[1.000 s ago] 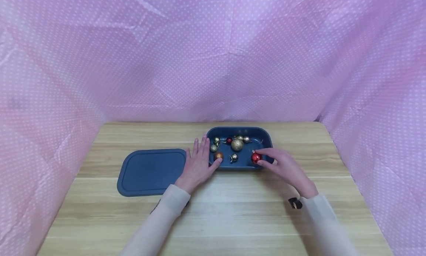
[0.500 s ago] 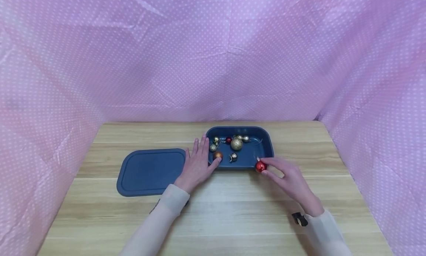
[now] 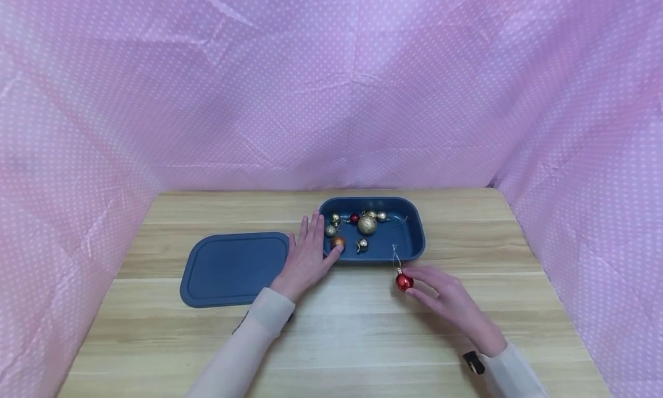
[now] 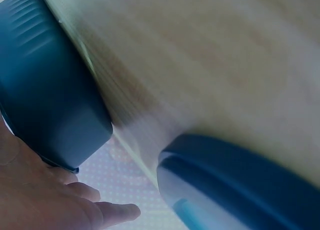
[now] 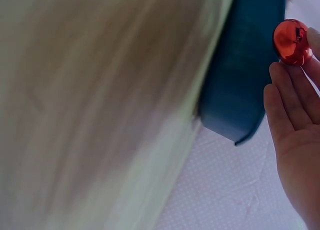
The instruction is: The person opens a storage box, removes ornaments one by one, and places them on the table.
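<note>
A shiny red Christmas bauble [image 3: 404, 280] with a thin hanging string is pinched between thumb and fingertips of my right hand [image 3: 450, 300], just in front of the blue box [image 3: 420, 242]. The right wrist view shows the same bauble [image 5: 291, 42] level with the box's upper edge. My left hand [image 3: 308, 257] rests with straight, spread fingers on the box's left rim, its thumb over the front left corner beside an orange bauble [image 3: 338, 243]. Inside the box lie several gold baubles, among them a larger glittery one [image 3: 367, 225], plus a small red one [image 3: 354, 218].
A flat blue lid [image 3: 233, 270] lies on the wooden table [image 3: 352, 340] left of the box, close to my left wrist. Pink dotted cloth [image 3: 331, 99] hangs along the back and both sides of the table.
My right hand has lifted the red bauble out of the box's front right corner and drawn it toward me past the front rim. The left hand has stayed in place.
</note>
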The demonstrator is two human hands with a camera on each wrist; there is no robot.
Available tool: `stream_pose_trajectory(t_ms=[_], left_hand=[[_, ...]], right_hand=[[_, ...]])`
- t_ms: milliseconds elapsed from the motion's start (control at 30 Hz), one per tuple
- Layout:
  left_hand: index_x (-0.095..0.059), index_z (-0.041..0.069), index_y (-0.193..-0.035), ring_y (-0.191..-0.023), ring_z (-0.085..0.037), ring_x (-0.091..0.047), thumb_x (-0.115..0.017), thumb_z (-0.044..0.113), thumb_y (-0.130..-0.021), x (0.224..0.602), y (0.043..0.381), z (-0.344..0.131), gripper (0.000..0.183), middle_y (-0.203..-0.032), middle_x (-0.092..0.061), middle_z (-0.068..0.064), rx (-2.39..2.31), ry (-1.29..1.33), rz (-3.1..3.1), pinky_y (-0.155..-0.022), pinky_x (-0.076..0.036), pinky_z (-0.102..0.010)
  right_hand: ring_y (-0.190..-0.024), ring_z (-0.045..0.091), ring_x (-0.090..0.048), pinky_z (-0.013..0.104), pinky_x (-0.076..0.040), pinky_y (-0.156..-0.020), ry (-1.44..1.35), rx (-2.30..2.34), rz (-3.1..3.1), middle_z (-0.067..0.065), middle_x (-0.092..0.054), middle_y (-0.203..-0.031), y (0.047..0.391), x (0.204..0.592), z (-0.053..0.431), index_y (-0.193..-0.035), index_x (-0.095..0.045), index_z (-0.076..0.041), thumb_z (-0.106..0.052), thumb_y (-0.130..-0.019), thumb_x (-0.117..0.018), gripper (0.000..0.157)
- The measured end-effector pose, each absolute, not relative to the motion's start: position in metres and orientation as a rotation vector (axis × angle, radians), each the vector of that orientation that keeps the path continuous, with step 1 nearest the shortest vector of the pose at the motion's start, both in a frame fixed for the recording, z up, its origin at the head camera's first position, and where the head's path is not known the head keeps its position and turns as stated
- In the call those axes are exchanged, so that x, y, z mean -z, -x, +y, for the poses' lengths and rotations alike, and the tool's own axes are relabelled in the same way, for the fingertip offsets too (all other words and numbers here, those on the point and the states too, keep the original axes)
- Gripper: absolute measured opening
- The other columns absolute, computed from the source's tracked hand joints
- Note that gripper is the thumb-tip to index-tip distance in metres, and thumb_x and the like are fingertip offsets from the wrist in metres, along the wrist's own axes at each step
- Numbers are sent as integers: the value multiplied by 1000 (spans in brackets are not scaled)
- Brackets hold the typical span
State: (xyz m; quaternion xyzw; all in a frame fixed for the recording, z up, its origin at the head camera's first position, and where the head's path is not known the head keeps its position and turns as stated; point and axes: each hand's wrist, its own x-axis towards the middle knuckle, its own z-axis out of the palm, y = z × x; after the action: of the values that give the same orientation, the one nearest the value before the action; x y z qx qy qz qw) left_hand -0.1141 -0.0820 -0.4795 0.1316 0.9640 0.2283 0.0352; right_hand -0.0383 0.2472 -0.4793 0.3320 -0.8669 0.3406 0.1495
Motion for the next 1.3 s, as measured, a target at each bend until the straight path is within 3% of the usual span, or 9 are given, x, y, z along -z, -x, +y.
stream_pose_trajectory(t_ms=[167,300,500,1000,1167,1300], left_hand=[[-11,5,-166,-159,-36,-4,-45,64,-103,479,114,-82,93,-174,-5,-11,-679,-405,2966,-118,-15,-72],[-12,5,-166,-159,-35,-3,-45,65,-103,479,114,-81,93,-174,-5,-11,-662,-403,2971,-118,-15,-72],[-12,5,-166,-159,-34,-2,-45,65,-103,481,113,-82,93,-174,-5,-11,-646,-401,2976,-118,-14,-72],[-14,4,-166,-159,-37,-6,-45,64,-103,480,115,-81,93,-174,-7,-12,-649,-422,2989,-117,-16,-72],[-14,4,-166,-158,-38,-7,-45,64,-103,480,114,-81,92,-174,-6,-11,-640,-422,2994,-117,-16,-72],[-13,4,-166,-159,-37,-6,-45,64,-104,478,114,-82,92,-174,-5,-10,-640,-409,2989,-118,-15,-71]], right_hand=[[-110,29,-71,29,-54,-98,-908,-956,-2638,8,-74,-121,38,485,249,-122,-74,-5,-4,-79,-86,45],[-114,26,-70,46,-57,-93,-874,-977,-2735,5,-73,-124,40,486,248,-124,-74,-7,-9,-86,-83,40],[-115,26,-70,46,-57,-94,-845,-986,-2825,5,-73,-125,43,488,246,-126,-73,-8,-15,-89,-81,38],[-115,25,-69,46,-56,-95,-800,-955,-2920,6,-72,-126,47,487,244,-128,-72,-8,-14,-88,-83,42],[-120,27,-67,49,-54,-98,-801,-938,-2891,6,-70,-130,45,486,246,-130,-71,-12,-18,-89,-82,43],[-119,31,-67,51,-53,-98,-838,-913,-2806,9,-71,-129,45,481,248,-127,-72,-8,-18,-86,-84,44]])
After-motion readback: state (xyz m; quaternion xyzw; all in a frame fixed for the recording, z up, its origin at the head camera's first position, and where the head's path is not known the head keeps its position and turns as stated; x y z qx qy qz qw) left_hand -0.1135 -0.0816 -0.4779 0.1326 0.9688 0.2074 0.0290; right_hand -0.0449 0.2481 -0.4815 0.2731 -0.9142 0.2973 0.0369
